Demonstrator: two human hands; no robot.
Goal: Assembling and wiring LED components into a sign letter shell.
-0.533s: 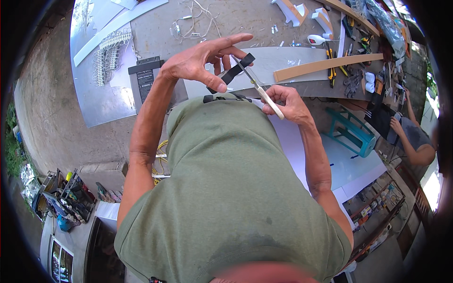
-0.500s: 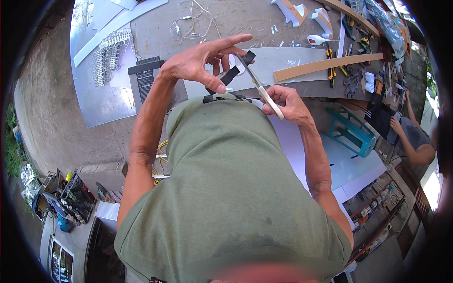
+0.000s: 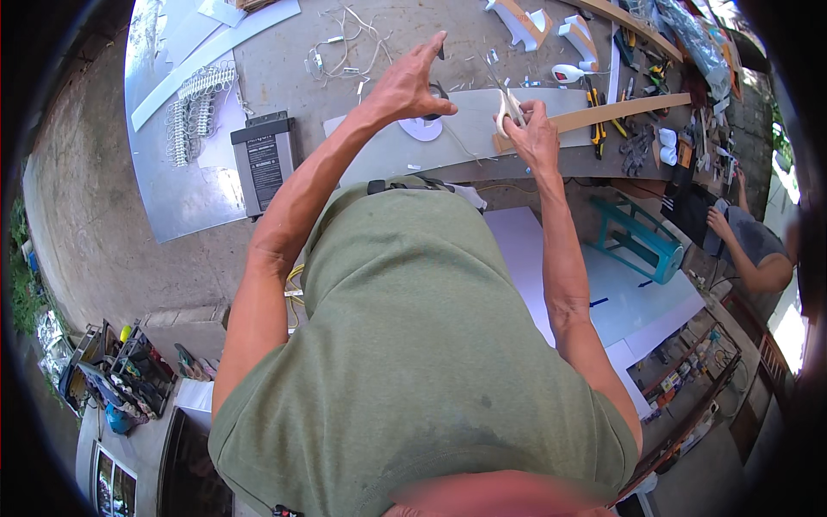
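Note:
My left hand point(image 3: 403, 86) is raised over the table with its thumb and index finger spread. Black tape point(image 3: 438, 91) shows between its fingers, and a dark bit sits at the index fingertip; the rest is hidden behind the hand. In my right hand point(image 3: 538, 138) is a pair of scissors point(image 3: 510, 110) with off-white handles, its blades pointing away from me. The scissors are apart from the tape, above the end of a tan curved strip point(image 3: 594, 115). Below my left hand, a white round piece point(image 3: 420, 129) lies on a pale sheet point(image 3: 353, 138).
A grey boxed unit point(image 3: 264, 164) stands left of the sheet, beside a string of small white modules point(image 3: 191, 116). Thin white wires point(image 3: 353, 43) lie farther back. Pliers point(image 3: 597, 112) and other tools crowd the right. A teal stool point(image 3: 642, 237) and another person point(image 3: 749, 246) are at right.
The scissors have come away from the black tape and moved forward and right with my right hand. My left hand has moved forward, its fingers now pointing farther from me.

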